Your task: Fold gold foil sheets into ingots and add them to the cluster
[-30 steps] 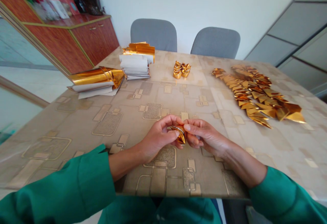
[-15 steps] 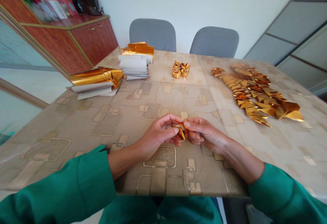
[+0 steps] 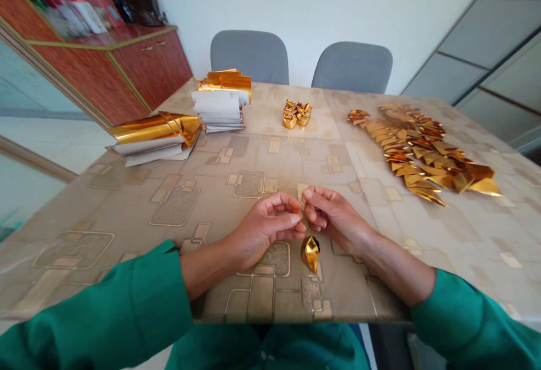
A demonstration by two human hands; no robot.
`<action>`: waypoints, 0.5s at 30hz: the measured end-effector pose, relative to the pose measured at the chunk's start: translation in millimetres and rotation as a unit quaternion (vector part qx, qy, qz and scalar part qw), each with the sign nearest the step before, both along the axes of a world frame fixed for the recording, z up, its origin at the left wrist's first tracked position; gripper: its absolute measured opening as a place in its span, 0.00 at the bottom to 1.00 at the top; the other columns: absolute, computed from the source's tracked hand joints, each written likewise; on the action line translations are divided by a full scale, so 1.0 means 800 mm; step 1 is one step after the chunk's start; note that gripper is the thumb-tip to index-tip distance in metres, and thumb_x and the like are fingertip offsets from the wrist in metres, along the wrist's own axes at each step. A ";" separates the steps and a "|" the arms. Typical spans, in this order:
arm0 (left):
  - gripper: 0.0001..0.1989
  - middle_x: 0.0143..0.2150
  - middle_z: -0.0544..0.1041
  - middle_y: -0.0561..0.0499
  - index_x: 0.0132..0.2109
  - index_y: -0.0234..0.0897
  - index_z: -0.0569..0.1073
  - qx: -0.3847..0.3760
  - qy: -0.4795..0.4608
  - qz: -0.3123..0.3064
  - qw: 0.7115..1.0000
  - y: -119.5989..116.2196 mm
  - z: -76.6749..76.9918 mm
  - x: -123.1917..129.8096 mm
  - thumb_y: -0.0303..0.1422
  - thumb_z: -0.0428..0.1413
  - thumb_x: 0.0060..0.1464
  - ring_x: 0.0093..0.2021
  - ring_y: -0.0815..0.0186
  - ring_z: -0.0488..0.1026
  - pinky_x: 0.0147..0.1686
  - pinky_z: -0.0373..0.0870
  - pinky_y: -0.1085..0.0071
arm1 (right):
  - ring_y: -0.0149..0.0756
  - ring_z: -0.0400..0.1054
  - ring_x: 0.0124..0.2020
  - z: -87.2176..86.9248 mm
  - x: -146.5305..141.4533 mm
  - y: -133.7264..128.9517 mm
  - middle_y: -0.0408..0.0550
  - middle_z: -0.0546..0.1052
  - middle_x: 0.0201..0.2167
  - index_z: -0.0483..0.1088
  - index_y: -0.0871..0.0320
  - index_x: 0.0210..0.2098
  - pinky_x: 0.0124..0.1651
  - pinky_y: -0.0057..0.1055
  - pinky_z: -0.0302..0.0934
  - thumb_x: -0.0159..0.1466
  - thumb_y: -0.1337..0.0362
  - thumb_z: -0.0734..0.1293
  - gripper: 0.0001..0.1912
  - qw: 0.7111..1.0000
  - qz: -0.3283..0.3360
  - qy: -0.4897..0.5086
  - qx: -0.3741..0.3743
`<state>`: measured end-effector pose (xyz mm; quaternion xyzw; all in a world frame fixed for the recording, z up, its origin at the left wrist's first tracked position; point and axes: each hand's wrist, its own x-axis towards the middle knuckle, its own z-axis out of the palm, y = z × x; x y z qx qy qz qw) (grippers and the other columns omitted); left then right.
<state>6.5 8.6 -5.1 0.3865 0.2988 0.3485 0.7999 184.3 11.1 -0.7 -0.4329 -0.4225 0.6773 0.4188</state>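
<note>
A small folded gold foil piece (image 3: 311,254) is just below my hands, near the table's front edge, apart from my fingers. My left hand (image 3: 270,226) is above and left of it, fingers curled with thumb and fingertips close together; nothing shows in them. On the other side, my right hand (image 3: 332,212) has its thumb and index finger pinched, the other fingers curled, and whether something tiny is between them cannot be made out. The fingertips of both hands nearly meet.
Rolled gold foil sheets (image 3: 154,130) and a paper stack topped with gold foil (image 3: 220,105) lie at the left. A small gold cluster (image 3: 297,114) stands at the back middle. Nested gold pieces (image 3: 418,153) spread at the right. Two grey chairs (image 3: 249,57) are behind the table (image 3: 236,212).
The folded gold piece has left my fingers and is now lower, towards me. My hands stay near each other, and the view has shifted slightly.
</note>
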 end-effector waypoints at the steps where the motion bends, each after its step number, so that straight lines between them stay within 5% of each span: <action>1: 0.09 0.37 0.76 0.51 0.40 0.34 0.72 0.028 0.015 0.024 0.999 0.000 -0.001 0.000 0.29 0.63 0.53 0.34 0.70 0.75 0.38 0.75 0.71 | 0.24 0.52 0.16 0.002 0.002 -0.003 0.36 0.67 0.18 0.65 0.56 0.26 0.22 0.25 0.49 0.63 0.49 0.68 0.19 0.998 -0.042 -0.023 0.037; 3: 0.08 0.39 0.75 0.51 0.42 0.35 0.73 0.106 0.051 0.085 0.989 0.002 -0.001 -0.002 0.31 0.60 0.56 0.38 0.68 0.75 0.40 0.75 0.69 | 0.28 0.60 0.23 0.011 0.011 -0.010 0.40 0.71 0.25 0.69 0.56 0.32 0.28 0.27 0.57 0.65 0.50 0.66 0.15 0.973 -0.095 -0.108 0.178; 4: 0.07 0.40 0.75 0.50 0.43 0.35 0.73 0.148 0.071 0.120 0.979 0.005 0.000 -0.003 0.32 0.59 0.57 0.39 0.67 0.74 0.40 0.74 0.69 | 0.32 0.66 0.31 0.017 0.018 -0.013 0.44 0.74 0.32 0.71 0.55 0.40 0.36 0.30 0.61 0.65 0.51 0.67 0.14 0.949 -0.057 -0.166 0.262; 6: 0.06 0.38 0.74 0.51 0.42 0.35 0.73 0.214 0.111 0.172 0.955 0.012 0.001 -0.007 0.32 0.57 0.58 0.37 0.69 0.72 0.38 0.73 0.72 | 0.42 0.66 0.49 0.028 0.034 -0.017 0.52 0.74 0.47 0.71 0.55 0.51 0.52 0.40 0.61 0.61 0.50 0.71 0.23 0.883 0.104 -0.251 0.382; 9: 0.06 0.33 0.72 0.53 0.42 0.35 0.73 0.248 0.156 0.168 0.941 0.018 0.001 -0.008 0.30 0.57 0.57 0.32 0.71 0.70 0.33 0.70 0.75 | 0.47 0.58 0.61 0.031 0.051 -0.013 0.55 0.64 0.62 0.63 0.51 0.63 0.60 0.45 0.57 0.58 0.51 0.73 0.36 0.818 0.276 -0.310 0.399; 11: 0.06 0.31 0.72 0.54 0.42 0.35 0.72 0.244 0.170 0.139 0.945 0.018 0.000 -0.007 0.28 0.57 0.56 0.30 0.71 0.69 0.31 0.69 0.76 | 0.48 0.58 0.62 0.022 0.053 -0.004 0.56 0.64 0.62 0.63 0.52 0.63 0.60 0.46 0.56 0.55 0.53 0.76 0.39 0.790 0.287 -0.347 0.416; 15: 0.05 0.27 0.72 0.56 0.41 0.35 0.70 0.200 0.166 0.097 0.961 0.014 -0.005 -0.005 0.27 0.56 0.55 0.25 0.73 0.69 0.27 0.67 0.76 | 0.40 0.68 0.48 0.002 0.041 0.008 0.49 0.76 0.47 0.74 0.54 0.46 0.54 0.40 0.60 0.61 0.62 0.72 0.13 0.759 0.294 -0.351 0.462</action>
